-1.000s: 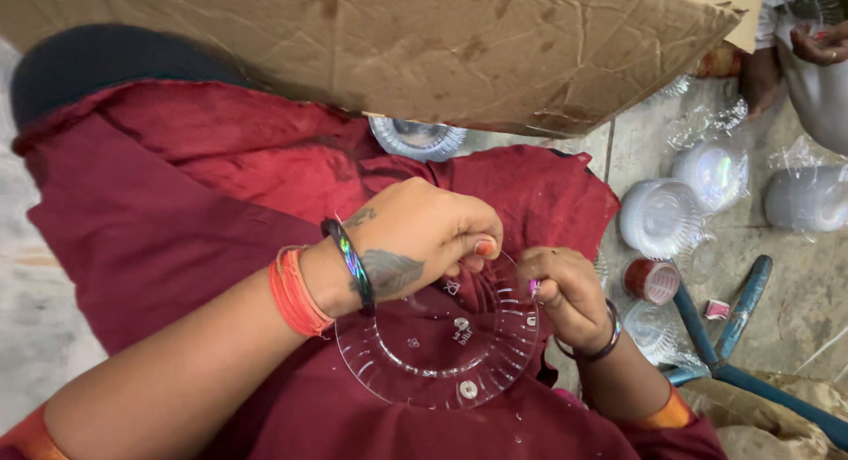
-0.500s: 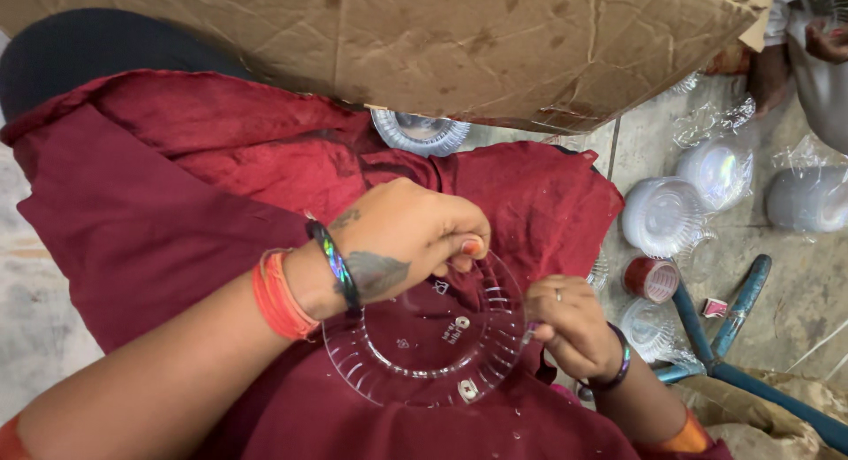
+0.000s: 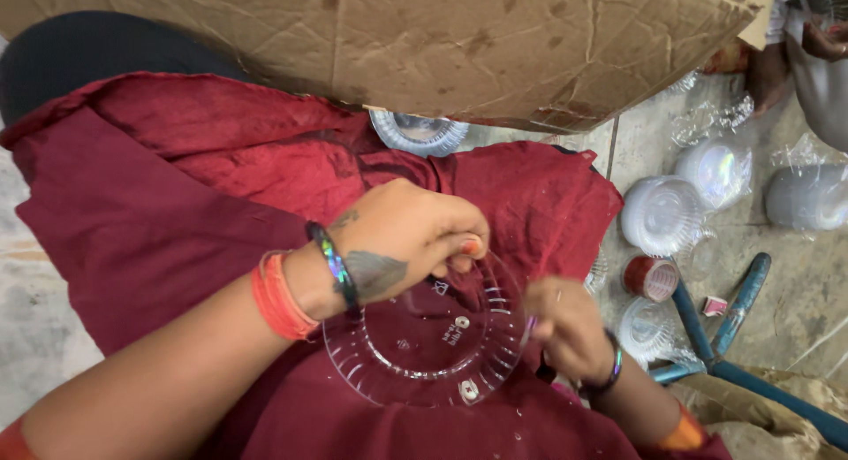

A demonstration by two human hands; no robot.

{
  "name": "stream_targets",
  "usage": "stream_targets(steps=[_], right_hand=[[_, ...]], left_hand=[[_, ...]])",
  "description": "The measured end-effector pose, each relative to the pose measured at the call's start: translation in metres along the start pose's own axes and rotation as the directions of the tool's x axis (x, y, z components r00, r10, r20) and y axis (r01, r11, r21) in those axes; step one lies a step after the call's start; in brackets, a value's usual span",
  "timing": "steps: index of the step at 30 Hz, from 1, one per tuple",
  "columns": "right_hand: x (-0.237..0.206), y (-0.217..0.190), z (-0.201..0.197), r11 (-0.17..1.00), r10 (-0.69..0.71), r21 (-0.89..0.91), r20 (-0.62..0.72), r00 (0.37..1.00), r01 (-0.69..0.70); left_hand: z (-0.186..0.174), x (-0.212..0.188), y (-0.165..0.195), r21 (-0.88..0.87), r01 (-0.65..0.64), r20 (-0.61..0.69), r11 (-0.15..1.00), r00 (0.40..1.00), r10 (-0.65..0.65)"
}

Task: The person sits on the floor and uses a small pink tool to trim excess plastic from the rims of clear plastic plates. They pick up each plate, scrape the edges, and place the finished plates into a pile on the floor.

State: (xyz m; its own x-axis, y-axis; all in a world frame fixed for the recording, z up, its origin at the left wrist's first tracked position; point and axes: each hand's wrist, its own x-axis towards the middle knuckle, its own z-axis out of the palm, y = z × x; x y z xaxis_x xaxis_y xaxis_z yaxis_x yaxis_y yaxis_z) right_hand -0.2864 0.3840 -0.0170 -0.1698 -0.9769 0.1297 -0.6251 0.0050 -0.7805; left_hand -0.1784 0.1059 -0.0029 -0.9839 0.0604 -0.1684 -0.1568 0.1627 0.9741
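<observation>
Left hand (image 3: 411,239) pinching clear plate (image 3: 424,349) rim, right hand (image 3: 570,332) gripping opposite edge — cardboard (image 3: 397,45) close overhead

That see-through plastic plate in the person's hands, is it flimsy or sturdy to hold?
Probably light and fairly flimsy: the clear plate looks thin, and the left hand holds it by the rim alone. Its ribbed rim likely adds some stiffness. The smooth, glossy surface might be slippery; the right hand steadies the other edge.

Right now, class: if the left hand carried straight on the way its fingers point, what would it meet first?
Probably the right hand: the left hand points right across the clear plate it pinches, though depth is unclear.
</observation>
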Motion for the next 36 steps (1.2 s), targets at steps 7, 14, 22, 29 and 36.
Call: stream_targets(steps=[7,14,22,29,36], right_hand=[[-0.018,0.011,0.008,0.998,-0.048,-0.031,0.040,0.998,0.050],[-0.027,0.004,0.041,0.578,0.529,0.815,-0.341,0.777,-0.036],[0.024,0.010,0.026,0.770,0.558,0.633,-0.611,0.562,-0.076],[0.010,0.018,-0.008,0.823,0.471,0.499,-0.331,0.818,-0.272],[0.006,0.020,0.035,0.948,0.290,0.284,-0.584,0.758,-0.143]], left_hand=[[-0.002,-0.005,0.004,0.031,0.079,-0.017,0.996,0.997,-0.078],[0.012,0.002,-0.030,-0.311,-0.109,-0.480,0.944,0.876,-0.057],[0.045,0.006,-0.035,-0.546,-0.197,-0.512,0.814,0.848,-0.139],[0.020,0.023,-0.020,-0.458,-0.171,-0.212,0.873,0.974,0.079],[0.011,0.037,-0.025,-0.631,-0.140,-0.366,0.763,0.921,-0.134]])
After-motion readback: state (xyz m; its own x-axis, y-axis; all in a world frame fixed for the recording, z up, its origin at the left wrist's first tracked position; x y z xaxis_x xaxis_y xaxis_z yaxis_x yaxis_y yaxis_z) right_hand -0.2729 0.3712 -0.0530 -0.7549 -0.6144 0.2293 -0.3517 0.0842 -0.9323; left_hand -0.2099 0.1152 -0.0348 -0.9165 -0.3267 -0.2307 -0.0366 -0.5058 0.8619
